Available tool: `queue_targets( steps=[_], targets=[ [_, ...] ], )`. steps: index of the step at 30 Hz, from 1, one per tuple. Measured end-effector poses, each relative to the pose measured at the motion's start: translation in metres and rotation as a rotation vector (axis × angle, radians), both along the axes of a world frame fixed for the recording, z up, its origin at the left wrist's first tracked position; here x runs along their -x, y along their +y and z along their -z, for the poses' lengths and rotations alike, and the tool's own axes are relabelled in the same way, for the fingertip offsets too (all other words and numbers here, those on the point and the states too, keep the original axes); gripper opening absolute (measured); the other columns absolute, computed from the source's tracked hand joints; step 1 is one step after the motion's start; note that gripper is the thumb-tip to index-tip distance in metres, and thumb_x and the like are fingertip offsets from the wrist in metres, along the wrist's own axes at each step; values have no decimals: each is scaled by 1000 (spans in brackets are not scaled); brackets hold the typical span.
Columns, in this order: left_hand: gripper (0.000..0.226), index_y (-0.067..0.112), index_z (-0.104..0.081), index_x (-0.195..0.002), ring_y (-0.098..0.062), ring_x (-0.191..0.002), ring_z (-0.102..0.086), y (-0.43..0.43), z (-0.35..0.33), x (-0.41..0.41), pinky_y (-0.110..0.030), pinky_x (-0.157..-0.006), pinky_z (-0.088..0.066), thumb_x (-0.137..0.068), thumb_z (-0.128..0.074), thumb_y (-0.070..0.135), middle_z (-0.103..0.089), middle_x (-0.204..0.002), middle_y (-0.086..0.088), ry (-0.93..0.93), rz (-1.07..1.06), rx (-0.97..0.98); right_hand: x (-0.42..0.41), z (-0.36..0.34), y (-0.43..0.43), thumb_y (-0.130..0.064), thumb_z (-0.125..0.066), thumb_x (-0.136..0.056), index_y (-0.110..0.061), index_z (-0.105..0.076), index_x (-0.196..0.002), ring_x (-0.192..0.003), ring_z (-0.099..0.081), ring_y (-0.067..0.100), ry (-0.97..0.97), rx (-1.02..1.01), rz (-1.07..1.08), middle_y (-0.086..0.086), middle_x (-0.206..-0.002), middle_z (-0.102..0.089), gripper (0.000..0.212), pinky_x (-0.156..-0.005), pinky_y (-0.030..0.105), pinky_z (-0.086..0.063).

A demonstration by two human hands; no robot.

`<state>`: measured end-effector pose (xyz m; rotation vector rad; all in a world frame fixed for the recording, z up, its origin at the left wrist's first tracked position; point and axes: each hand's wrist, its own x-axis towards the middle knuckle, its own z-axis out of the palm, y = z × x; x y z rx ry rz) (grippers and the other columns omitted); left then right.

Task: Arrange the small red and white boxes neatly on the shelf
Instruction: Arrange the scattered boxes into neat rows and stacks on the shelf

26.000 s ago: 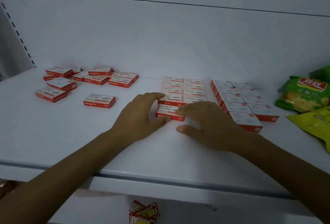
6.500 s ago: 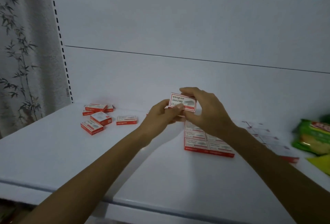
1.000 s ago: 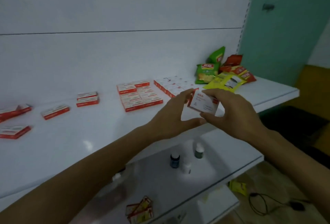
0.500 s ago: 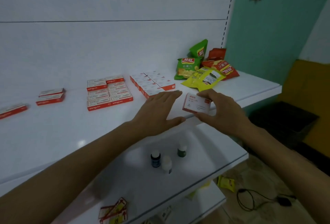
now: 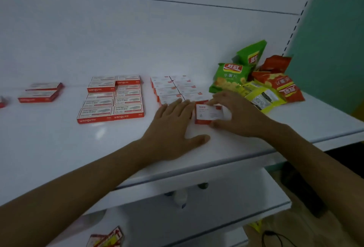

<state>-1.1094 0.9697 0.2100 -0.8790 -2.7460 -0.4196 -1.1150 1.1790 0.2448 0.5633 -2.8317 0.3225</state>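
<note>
**Box pinched at the front of the right-hand block**

The right hand pinches one red and white box, fingers over its far long side and thumb under its near one. The box's long axis runs crosswise to those fingers, and its label faces up. It sits low over the shelf; whether it rests there I cannot tell.

The left hand lies flat with straight fingers just beside the box's left end, holding nothing.

Just beyond both sets of fingertips lies the white-topped block, so the coming move looks like a short push away from the palm to close the box against that block's front row.

Snack packets crowd the space outside the right hand. Bare shelf runs behind the wrists to the front edge. Further left stand the second block and loose boxes.
</note>
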Motion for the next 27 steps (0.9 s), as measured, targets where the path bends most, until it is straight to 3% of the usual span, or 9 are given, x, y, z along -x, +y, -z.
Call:
queue_targets(
  steps=[3,5,8,12,15,18,22,27],
  targets=[
    [89,23,-14,-148,-15,-144,-9,-2,2,-4,-35,-116,-7,-79,-32,76,-16,-156,4,31,-55,-30,21,-1,-2,-38,-73,-74,-20,-56,-122,-120,-42,18,9,-59,-97,4,-131,-50,54,-92,18,-24],
    [86,23,-24,-146,-16,-141,-20,-5,2,-6,-30,-111,-11,-79,-32,76,-26,-153,3,82,-79,-56,32,0,-2,-39,-72,-75,-21,-55,-122,-118,-46,18,16,-67,-174,3,-130,-51,54,-99,26,-31],
    [72,26,-36,-140,-13,-138,-27,-6,-1,-9,-28,-109,-13,-84,-31,70,-35,-149,7,119,-116,-29,45,2,3,-40,-71,-75,-21,-58,-116,-110,-51,18,24,-43,-283,2,-121,-56,47,-94,31,-38],
    [69,27,-31,-143,-8,-139,-24,1,-7,-14,-22,-109,-11,-85,-35,66,-30,-151,9,-4,-163,18,55,8,8,-34,-70,-75,-19,-61,-111,-109,-52,22,20,18,-342,4,-120,-55,40,-93,38,-42],
    [67,28,-29,-143,-5,-140,-19,14,-11,-18,-21,-108,-13,-86,-45,60,-26,-152,11,-125,-257,-77,56,22,11,-31,-69,-76,-16,-61,-111,-110,-52,22,41,166,-367,3,-119,-54,39,-91,35,-45],
    [69,31,-26,-143,-4,-141,-13,23,-9,-23,-25,-111,-13,-85,-48,59,-22,-153,13,-140,-323,-92,56,31,13,-29,-66,-78,-16,-60,-113,-111,-52,22,29,264,-388,4,-121,-51,38,-91,33,-45],
    [63,39,-36,-138,-13,-139,-21,22,-7,-29,-38,-109,-24,-82,-42,68,-25,-153,6,-17,-434,-25,56,31,13,-39,-61,-83,-26,-54,-122,-109,-53,24,63,147,-315,3,-128,-48,42,-92,41,-44],
    [68,35,-32,-138,-9,-136,-28,25,-6,-31,-42,-107,-36,-81,-44,70,-29,-150,11,-113,-519,-60,54,30,14,-39,-57,-85,-26,-51,-124,-104,-55,25,40,138,-326,2,-126,-48,42,-88,40,-46]
  ],
)
